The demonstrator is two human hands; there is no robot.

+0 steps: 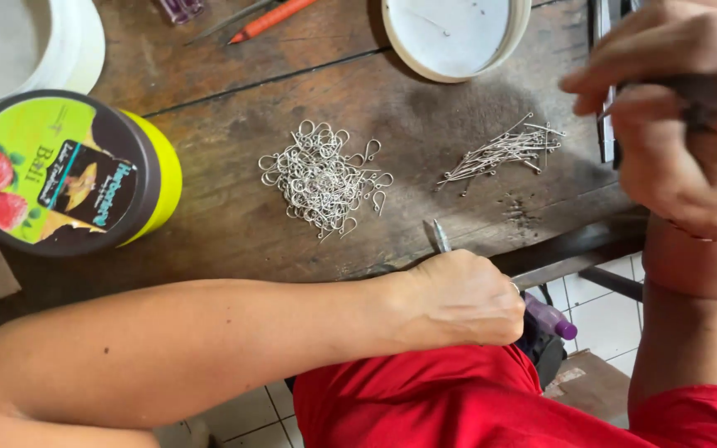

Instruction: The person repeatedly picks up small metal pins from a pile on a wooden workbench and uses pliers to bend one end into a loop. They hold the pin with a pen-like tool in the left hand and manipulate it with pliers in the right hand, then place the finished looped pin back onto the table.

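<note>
My left hand (465, 300) rests at the near edge of the wooden table (234, 224), fist closed around a tool with a purple handle (551, 318); its metal tip (441, 236) pokes out above the knuckles. My right hand (674, 124) is raised at the upper right, blurred, fingers closed on a dark-handled tool (711, 87). A heap of silver ear-wire hooks (321, 178) lies mid-table, just beyond the left hand. A smaller bundle of thin silver pins (504, 153) lies to its right, close to the right hand.
A round yellow-green tub with a dark printed lid (68, 174) stands at the left. A white shallow dish (454, 33) sits at the top centre and a white container (18, 46) at the top left. An orange-handled tool (271, 18) lies at the back. Red clothing covers my lap (425, 398).
</note>
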